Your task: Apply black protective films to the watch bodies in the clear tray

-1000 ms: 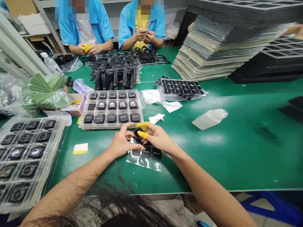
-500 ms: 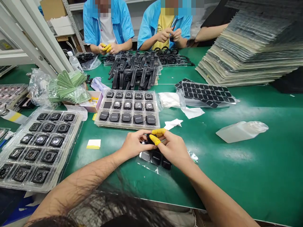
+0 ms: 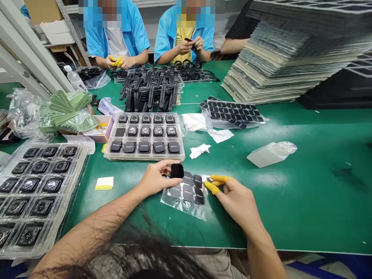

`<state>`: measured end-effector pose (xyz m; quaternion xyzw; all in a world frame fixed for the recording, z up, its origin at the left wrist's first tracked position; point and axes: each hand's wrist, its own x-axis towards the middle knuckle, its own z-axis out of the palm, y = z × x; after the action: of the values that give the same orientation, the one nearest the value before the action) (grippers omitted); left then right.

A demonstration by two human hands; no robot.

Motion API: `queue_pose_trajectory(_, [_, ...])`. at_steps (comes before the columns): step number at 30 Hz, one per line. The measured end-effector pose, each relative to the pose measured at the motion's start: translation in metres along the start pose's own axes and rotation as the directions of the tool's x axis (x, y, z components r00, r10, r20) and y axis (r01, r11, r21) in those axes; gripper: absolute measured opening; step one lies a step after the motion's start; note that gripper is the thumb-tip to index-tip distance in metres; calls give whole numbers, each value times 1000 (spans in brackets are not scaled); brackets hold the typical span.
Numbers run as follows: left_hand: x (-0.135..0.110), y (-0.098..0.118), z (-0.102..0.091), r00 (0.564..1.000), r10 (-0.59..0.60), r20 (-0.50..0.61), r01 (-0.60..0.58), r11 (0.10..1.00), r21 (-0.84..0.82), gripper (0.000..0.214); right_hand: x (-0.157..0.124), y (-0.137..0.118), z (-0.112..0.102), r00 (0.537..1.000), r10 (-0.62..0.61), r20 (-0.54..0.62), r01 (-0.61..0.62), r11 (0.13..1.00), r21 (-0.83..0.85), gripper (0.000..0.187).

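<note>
The left hand (image 3: 155,179) grips a glossy black rounded-square watch-like piece (image 3: 177,171) by the far-left corner of a clear plastic sheet (image 3: 180,207) bearing dark flat squares (image 3: 188,193). Yellow-tipped, the right hand (image 3: 236,199) is nearer the sheet's right edge; its grip is unclear.

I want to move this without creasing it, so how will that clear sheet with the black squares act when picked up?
Probably floppy: the clear sheet has a thin-looking, rippled bare margin. It's likely light, being film with flat black squares. It may slide easily, since its glare suggests smooth plastic.
</note>
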<state>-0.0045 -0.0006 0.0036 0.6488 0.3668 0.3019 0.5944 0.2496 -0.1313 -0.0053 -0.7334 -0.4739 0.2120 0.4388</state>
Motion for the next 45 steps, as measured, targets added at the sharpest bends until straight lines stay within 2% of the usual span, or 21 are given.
queue_pose_trajectory(2, [1, -1, 0, 1000, 1, 14, -1, 1000, -7, 52, 2, 8, 0, 995, -79, -53, 65, 972, -226, 27])
queue_pose_trajectory(4, [2, -2, -1, 1000, -19, 24, 19, 1000, -7, 44, 19, 6, 1, 987, -148, -61, 124, 949, -289, 25])
queue_pose_trajectory(8, [3, -1, -1, 998, -65, 14, 65, 998, -18, 44, 81, -19, 9, 983, -170, 61, 181, 943, -278, 26])
queue_pose_trajectory(11, [4, 2, -1, 995, -97, 11, 98, 994, -47, 62, 107, -42, 24, 959, -186, 214, 215, 969, -119, 27])
queue_pose_trajectory(13, [5, 4, -1, 994, -111, 17, 112, 992, -62, 68, 104, -52, 35, 927, -142, 348, 126, 990, 67, 31])
queue_pose_trajectory(16, [5, 5, -1, 995, -102, 20, 103, 992, -73, 68, 83, -56, 47, 831, -65, 553, -88, 965, 246, 45])
queue_pose_trajectory(17, [5, 5, -1, 995, -95, 27, 97, 992, -75, 67, 77, -55, 50, 807, -49, 589, -145, 949, 278, 51])
queue_pose_trajectory(19, [5, 4, -1, 996, -80, 45, 83, 995, -63, 68, 67, -53, 56, 796, -22, 604, -229, 914, 334, 56])
queue_pose_trajectory(23, [5, 0, -2, 998, -56, 34, 57, 998, -8, 64, 59, -54, 64, 800, 39, 599, -334, 859, 389, 60])
queue_pose_trajectory(25, [4, 0, -1, 998, -63, 18, 63, 998, 5, 58, 61, -53, 64, 799, 42, 600, -328, 867, 375, 60])
queue_pose_trajectory(26, [4, 1, 0, 997, -70, 12, 70, 998, 2, 57, 64, -52, 63, 813, 34, 581, -292, 888, 357, 56])
queue_pose_trajectory(27, [4, 2, 0, 997, -79, 8, 79, 997, -4, 56, 69, -48, 61, 848, 23, 530, -227, 918, 324, 49])
queue_pose_trajectory(29, [4, 5, 2, 995, -98, -4, 98, 995, -19, 57, 84, -38, 54, 942, -42, 333, -21, 983, 184, 34])
queue_pose_trajectory(30, [4, 6, 2, 994, -108, -8, 108, 994, -23, 57, 93, -31, 49, 971, -98, 218, 84, 994, 73, 30])
queue_pose_trajectory(31, [4, 8, 2, 993, -118, -10, 117, 993, -21, 58, 102, -23, 45, 978, -157, 134, 165, 985, -46, 28])
queue_pose_trajectory(33, [4, 12, 2, 991, -131, -7, 131, 991, -13, 59, 120, -9, 37, 974, -207, 95, 224, 947, -229, 28])
queue_pose_trajectory(36, [5, 13, 0, 991, -134, 2, 134, 991, -24, 60, 135, 3, 28, 983, -143, 116, 174, 928, -328, 19])
queue_pose_trajectory(38, [5, 13, 0, 992, -130, 2, 130, 991, -37, 60, 136, 3, 22, 989, -113, 97, 138, 940, -312, 21])
queue_pose_trajectory(42, [3, 9, 2, 993, -117, -32, 114, 990, -81, 60, 120, -13, 17, 989, -91, 116, 95, 995, -33, 33])
queue_pose_trajectory(43, [3, 8, 2, 993, -109, -43, 104, 990, -96, 60, 112, -19, 19, 987, -124, 101, 122, 992, 17, 34])
queue_pose_trajectory(45, [3, 7, 2, 993, -85, -77, 75, 989, -126, 61, 97, -30, 25, 965, -261, 24, 261, 965, 34, 33])
